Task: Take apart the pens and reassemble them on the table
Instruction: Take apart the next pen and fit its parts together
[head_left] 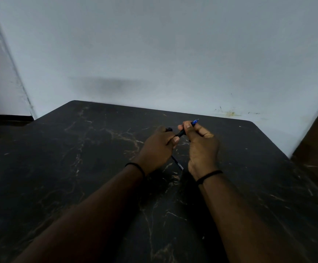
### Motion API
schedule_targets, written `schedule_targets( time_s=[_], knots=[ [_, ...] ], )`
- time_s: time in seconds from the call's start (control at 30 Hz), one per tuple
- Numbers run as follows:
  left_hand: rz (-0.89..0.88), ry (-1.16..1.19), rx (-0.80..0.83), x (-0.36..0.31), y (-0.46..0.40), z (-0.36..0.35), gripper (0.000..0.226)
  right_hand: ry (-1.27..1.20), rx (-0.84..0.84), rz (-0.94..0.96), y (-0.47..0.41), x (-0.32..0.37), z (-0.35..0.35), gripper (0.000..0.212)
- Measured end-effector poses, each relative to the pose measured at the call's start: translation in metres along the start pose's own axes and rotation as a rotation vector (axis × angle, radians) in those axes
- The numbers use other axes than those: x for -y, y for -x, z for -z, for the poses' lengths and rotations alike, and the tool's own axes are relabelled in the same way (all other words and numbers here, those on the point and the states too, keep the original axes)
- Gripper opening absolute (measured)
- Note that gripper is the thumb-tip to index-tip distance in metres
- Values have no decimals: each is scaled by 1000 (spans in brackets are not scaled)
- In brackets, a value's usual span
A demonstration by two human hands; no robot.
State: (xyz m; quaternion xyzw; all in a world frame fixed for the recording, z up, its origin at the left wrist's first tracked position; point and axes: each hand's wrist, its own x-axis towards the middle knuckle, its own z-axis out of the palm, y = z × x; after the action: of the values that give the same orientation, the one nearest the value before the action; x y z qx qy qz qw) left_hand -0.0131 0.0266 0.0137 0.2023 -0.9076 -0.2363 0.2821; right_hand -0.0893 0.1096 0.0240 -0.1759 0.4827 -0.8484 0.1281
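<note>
Both hands are working a pen (181, 132) held above the middle of the dark, marble-veined tabletop (78, 168): the left hand (159, 147) is curling its fingers around the black barrel end, and the right hand (201, 143) is pinching the end with the blue tip. This is looking like a joint being twisted or pulled, though whether apart or together I cannot tell. A thin, straight, refill-like piece (178, 164) is showing below the left hand; the next move is calling for a steady pull or push straight along the slim, smooth plastic barrel.
</note>
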Motion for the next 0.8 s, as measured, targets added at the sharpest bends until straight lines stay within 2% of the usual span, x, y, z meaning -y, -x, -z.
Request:
schedule_targets(
  time_s=[0.07, 0.13, 0.27, 0.33, 0.47, 0.53, 0.6, 0.73, 0.8],
  knots=[
    [-43, -135, -86, -1, 1, -2, 24, -9, -19, -9, -1, -1, 1, 9],
    [-67, -154, -159, -2, 2, -5, 20, -8, 8, -28, -1, -1, 2, 9],
    [-71, 106, -126, -1, 3, -7, 14, 46, 135, -12, 3, -2, 1, 16],
    [-54, 218, -132, -1, 3, -5, 21, 130, 129, 83, 4, -2, 1, 16],
    [108, 634, -307, 0, 1, 8, 29, 353, 152, 275, 1, -2, 7, 26],
    [189, 844, -240, 8, -2, 12, 36, 434, 249, 163, 2, -4, 6, 32],
    [189, 992, -115, 16, -2, 14, 37, 462, 387, -35, 6, -6, 2, 36],
    [138, 1146, 85, 17, 0, 21, 32, 203, 637, -340, 11, -2, 1, 31],
    [148, 1198, 151, 20, 1, 25, 33, 178, 717, -452, 8, 1, 6, 36]
  ],
)
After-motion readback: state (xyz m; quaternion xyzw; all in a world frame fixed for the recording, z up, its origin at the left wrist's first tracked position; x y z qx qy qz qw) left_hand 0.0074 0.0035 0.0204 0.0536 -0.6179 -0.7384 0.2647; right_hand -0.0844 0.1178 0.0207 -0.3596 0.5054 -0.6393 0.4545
